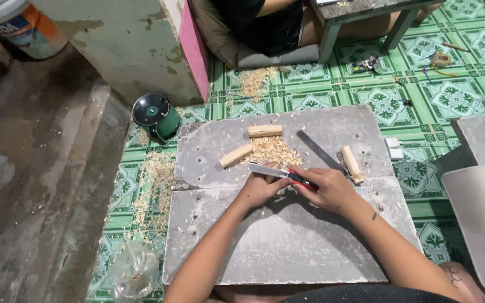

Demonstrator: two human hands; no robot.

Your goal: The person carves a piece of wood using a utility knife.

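My right hand (330,189) grips the red handle of a utility knife (280,173), whose metal blade end points left. My left hand (258,189) pinches that metal front end with its fingertips. Both hands hover over a grey board (287,241) on the floor. Just beyond them lies a pile of wood shavings (273,149). Three short pale wood sticks rest on the board: one at the far side (265,131), one on the left (235,156) and one on the right (352,164). A long dark metal file (320,151) lies slanted beside the right stick.
A green round tin (156,115) stands left of the board by a concrete pillar (136,45). Another person (265,22) sits at the far side beside a low table (360,11). A clear plastic bag (136,270) lies near left; a white panel (481,224) lies right.
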